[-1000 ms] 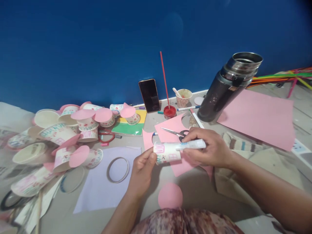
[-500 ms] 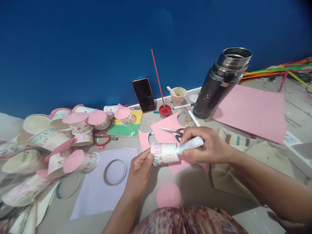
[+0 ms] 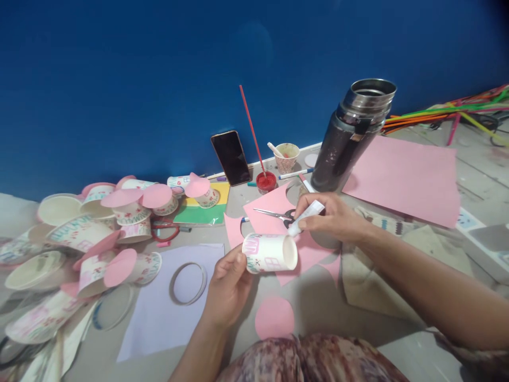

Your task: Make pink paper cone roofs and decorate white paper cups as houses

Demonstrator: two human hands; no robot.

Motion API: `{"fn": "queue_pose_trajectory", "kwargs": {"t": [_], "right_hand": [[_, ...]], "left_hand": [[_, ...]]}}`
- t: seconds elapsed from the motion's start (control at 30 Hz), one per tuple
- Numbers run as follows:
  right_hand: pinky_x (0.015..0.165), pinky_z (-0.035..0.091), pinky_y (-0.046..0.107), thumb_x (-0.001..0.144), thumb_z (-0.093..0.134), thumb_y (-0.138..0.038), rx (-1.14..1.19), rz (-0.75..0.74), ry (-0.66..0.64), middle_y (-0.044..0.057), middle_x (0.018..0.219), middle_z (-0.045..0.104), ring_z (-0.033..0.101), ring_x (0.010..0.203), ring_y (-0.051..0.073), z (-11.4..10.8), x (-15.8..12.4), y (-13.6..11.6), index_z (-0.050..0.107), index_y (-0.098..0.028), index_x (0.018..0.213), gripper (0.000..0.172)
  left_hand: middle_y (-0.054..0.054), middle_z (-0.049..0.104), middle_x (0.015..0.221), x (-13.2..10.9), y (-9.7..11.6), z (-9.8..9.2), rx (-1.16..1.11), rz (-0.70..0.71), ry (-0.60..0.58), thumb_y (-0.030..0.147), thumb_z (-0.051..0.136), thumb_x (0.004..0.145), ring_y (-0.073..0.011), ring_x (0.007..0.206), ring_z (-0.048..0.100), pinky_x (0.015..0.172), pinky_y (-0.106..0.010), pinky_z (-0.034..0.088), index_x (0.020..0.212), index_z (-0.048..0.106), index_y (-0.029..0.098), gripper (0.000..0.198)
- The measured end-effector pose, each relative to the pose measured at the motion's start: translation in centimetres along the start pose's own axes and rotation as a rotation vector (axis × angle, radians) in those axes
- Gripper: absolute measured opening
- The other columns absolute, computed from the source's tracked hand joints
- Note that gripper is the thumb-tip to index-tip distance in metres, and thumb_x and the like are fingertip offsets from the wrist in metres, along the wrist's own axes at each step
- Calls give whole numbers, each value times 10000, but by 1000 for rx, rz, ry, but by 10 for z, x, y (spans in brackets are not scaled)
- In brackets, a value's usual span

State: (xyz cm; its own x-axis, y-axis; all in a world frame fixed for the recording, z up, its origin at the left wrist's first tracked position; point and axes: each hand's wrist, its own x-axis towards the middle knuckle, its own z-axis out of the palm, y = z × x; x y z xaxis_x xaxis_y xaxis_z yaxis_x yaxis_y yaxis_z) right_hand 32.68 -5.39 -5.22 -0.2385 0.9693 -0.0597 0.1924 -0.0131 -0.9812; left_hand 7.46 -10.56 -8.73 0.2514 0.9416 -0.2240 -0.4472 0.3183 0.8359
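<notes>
My left hand [image 3: 228, 284] grips a decorated paper cup [image 3: 269, 253] lying on its side, its flat base turned to the right. My right hand [image 3: 333, 218] is closed on a small white glue tube [image 3: 305, 217], held a little above and to the right of the cup, tip pointing down at it. Scissors [image 3: 278, 215] lie on a cut pink paper sheet [image 3: 274, 204] just behind the cup. A loose pink paper circle [image 3: 274, 317] rests on the table close to my body.
A heap of decorated cups with pink lids [image 3: 91, 239] fills the left. A ring [image 3: 187, 276] lies on white paper [image 3: 159, 313]. Phone [image 3: 230, 157], red paint pot with stick [image 3: 265, 181], small cup [image 3: 287, 157], steel flask [image 3: 350, 138], a large pink sheet [image 3: 409, 178] and coloured sticks [image 3: 449, 114] stand further back.
The glue tube has lifted off the cup's base and moved up and right. My left hand has lowered the cup slightly, turning its base more into view.
</notes>
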Motion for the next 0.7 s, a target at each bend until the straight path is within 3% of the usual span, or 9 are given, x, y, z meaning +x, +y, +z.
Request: {"fn": "queue_pose_trajectory", "kwargs": {"t": [0.27,0.4,0.57,0.7], "right_hand": [[549,385,253,728,777,-327,34,-25,20,-22,653,653,522,583,130,7,-3,8,718,-194,791,159],[528,367,250,750,767,-318,-15,-107,30,-22,664,645,508,562,123,11,-7,5,726,-197,827,149],[527,396,247,771,750,-273,-75,-190,89,-6,731,675,538,582,127,12,-8,6,718,-200,856,116],[525,416,240,785,741,-205,-137,-283,60,-3,746,698,568,591,130,15,-10,7,727,-211,878,94]], "left_hand": [[-132,797,1118,6,0,-2,-168,-11,136,398,788,871,-242,1047,736,897,-308,603,1043,812,146,306],[-103,806,1067,7,1,-4,-267,-88,206,294,764,898,-175,899,754,774,-236,617,981,792,129,187],[-91,820,1019,9,5,2,-400,-258,414,173,548,1023,-193,913,784,808,-326,654,1015,738,129,196],[-109,823,993,11,7,5,-420,-317,424,160,487,1047,-199,906,794,823,-341,658,1078,708,116,227]]}}
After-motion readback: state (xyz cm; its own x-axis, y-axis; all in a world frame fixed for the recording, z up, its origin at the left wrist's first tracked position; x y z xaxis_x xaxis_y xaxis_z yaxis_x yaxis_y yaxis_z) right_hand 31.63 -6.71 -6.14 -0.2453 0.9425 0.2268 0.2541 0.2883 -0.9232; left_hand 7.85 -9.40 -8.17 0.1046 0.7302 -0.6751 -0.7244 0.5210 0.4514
